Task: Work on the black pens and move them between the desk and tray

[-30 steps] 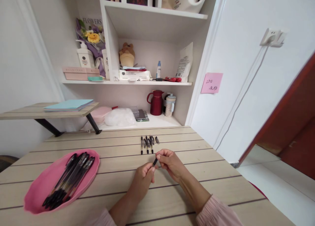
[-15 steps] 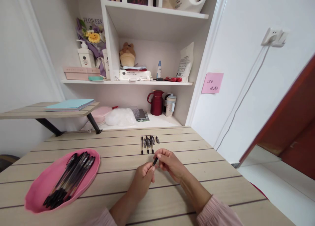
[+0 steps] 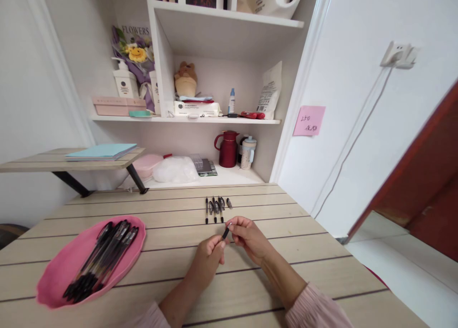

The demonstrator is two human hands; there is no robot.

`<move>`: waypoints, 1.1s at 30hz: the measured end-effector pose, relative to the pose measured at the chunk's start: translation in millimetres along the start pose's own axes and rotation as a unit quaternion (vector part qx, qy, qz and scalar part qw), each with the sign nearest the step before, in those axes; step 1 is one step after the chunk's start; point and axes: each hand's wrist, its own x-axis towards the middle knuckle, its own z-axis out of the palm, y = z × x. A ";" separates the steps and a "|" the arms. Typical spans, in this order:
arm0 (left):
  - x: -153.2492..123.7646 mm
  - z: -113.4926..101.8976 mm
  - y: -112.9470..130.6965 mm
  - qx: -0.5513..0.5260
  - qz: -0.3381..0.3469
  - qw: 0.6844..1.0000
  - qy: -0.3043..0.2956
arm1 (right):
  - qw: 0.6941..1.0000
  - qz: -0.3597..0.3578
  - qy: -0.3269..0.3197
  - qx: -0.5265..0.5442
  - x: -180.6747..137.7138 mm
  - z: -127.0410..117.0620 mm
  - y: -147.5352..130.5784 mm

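Where the left hand (image 3: 210, 252) faces the right hand (image 3: 248, 236): slim black pen (image 3: 225, 232), slanted above the pale slatted-wood worktop (image 3: 304, 247).
Grips: left pinches its lower part, right its upper end.
Row beyond: three black-and-clear pens (image 3: 206, 212), small black caps (image 3: 229, 203) beside.
Oval pink plastic tray (image 3: 53, 282): at left, holding piled pens (image 3: 102, 259).

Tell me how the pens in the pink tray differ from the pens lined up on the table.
The tray pens are heaped and overlapping; the row pens lie apart, side by side. The tray pens slant within the pink tray; the row pens rest directly on the table. The row pens have loose caps beside them, while the tray pens seem capped. Both sets show black parts.
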 end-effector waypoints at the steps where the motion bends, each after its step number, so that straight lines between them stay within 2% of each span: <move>1: 0.0 -0.2 0.2 0.003 0.001 1.000 0.001 | 1.000 -0.004 0.011 -0.003 0.9 -0.4 1.0; 4: -0.5 -0.2 0.7 0.010 0.005 1.000 0.002 | 1.000 -0.007 0.026 -0.013 2.8 -1.4 3.4; 9: -1.7 1.0 2.1 0.005 0.002 1.000 0.007 | 1.000 0.009 -0.011 -0.012 0.8 -1.8 0.8; 22: -3.3 0.6 6.6 0.028 0.010 0.999 0.017 | 0.999 0.006 0.018 -0.032 2.6 -3.1 5.5; 25: -2.0 1.9 6.3 -0.001 -0.011 1.000 0.014 | 0.999 0.012 -0.016 -0.041 4.5 -9.3 4.8; 27: -0.5 2.6 6.7 -0.039 -0.048 0.998 0.022 | 0.998 -0.005 -0.011 -0.068 12.6 -17.5 0.9; 29: 0.7 2.4 7.9 -0.081 -0.090 0.992 0.029 | 0.984 -0.033 0.052 -0.165 28.4 -27.6 -5.2; 30: 1.1 1.9 8.5 -0.100 -0.103 0.989 0.032 | 0.962 -0.041 0.106 -0.248 38.8 -32.6 -8.3; 31: 1.3 1.3 8.9 -0.118 -0.109 0.986 0.034 | 0.922 -0.038 0.162 -0.349 50.3 -37.0 -11.0; 33: 1.5 0.1 8.4 -0.146 -0.105 0.983 0.043 | 0.891 -0.038 0.199 -0.407 74.3 -42.8 -14.1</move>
